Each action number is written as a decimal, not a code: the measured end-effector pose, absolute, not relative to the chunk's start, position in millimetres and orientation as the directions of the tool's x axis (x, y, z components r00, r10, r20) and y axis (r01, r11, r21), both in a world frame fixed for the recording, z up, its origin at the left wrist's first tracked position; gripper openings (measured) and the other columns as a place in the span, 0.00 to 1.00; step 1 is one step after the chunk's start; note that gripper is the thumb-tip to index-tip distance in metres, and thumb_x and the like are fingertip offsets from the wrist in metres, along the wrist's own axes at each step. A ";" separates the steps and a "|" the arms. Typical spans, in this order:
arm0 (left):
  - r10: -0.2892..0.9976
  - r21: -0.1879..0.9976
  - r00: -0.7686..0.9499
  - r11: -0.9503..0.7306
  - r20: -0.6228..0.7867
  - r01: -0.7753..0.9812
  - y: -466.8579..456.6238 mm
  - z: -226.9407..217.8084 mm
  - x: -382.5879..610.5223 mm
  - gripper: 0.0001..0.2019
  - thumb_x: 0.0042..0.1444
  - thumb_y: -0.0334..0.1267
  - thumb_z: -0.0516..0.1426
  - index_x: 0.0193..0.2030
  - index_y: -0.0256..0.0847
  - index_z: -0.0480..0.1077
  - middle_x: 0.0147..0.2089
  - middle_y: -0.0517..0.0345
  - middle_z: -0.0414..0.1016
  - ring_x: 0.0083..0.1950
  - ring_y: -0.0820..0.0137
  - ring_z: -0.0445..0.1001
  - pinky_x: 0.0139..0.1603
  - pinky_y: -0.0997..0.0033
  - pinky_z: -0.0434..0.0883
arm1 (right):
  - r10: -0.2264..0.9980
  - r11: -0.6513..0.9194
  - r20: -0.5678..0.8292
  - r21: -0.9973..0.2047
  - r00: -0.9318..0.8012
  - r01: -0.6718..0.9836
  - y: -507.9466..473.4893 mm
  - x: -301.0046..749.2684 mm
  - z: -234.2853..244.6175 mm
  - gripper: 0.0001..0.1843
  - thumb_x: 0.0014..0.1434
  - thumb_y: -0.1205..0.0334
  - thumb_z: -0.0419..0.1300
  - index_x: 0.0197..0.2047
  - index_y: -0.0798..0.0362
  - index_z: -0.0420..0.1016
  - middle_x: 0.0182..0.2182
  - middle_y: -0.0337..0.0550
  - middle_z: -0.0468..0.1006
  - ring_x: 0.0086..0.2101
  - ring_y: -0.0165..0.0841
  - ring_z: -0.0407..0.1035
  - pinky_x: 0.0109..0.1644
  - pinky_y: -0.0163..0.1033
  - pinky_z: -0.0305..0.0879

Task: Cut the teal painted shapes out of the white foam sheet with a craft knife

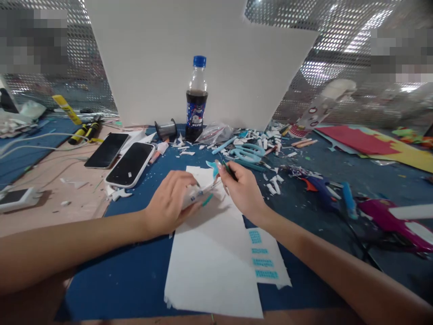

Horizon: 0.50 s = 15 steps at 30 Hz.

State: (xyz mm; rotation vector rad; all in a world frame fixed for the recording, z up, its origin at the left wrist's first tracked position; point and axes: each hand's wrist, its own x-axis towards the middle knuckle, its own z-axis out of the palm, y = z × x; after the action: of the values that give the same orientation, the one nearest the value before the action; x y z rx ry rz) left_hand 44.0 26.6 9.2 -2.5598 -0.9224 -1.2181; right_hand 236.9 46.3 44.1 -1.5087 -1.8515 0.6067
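My left hand [171, 201] is curled round a small white tube-like item with a teal tip [199, 197], held just above a long white paper sheet [213, 266] on the blue mat [135, 275]. My right hand [241, 187] pinches a thin dark green tool [229, 170] whose upper end touches a small blue foam cut-out [213, 167]. The two hands nearly meet over the sheet's far end. A smaller white strip with blue dotted patches [262, 257] lies beside my right forearm.
Two black phones [131, 163] [107, 150] lie at left, a cola bottle [196, 100] and wire spool [166, 130] stand before a white board [216, 58]. Light-blue scissors [248, 152], foam scraps, glue guns [389, 219] and coloured sheets [372, 143] crowd the right.
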 end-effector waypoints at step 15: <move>0.584 0.495 0.495 -0.811 0.644 0.312 38.5 3.9 38.9 0.25 0.63 0.45 0.53 0.64 0.41 0.56 0.60 0.40 0.66 0.61 0.58 0.66 0.58 0.55 0.69 | 0.951 0.130 0.079 -0.979 -0.298 0.157 17.5 220.5 40.9 0.15 0.63 0.54 0.54 0.27 0.52 0.62 0.23 0.33 0.58 0.23 0.25 0.54 0.27 0.34 0.53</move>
State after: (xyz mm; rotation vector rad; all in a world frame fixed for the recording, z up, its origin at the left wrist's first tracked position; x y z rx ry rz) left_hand 38.9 38.5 3.9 -2.9788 -0.9232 -1.4999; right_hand 220.5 17.5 40.9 -1.1016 -1.6076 1.2514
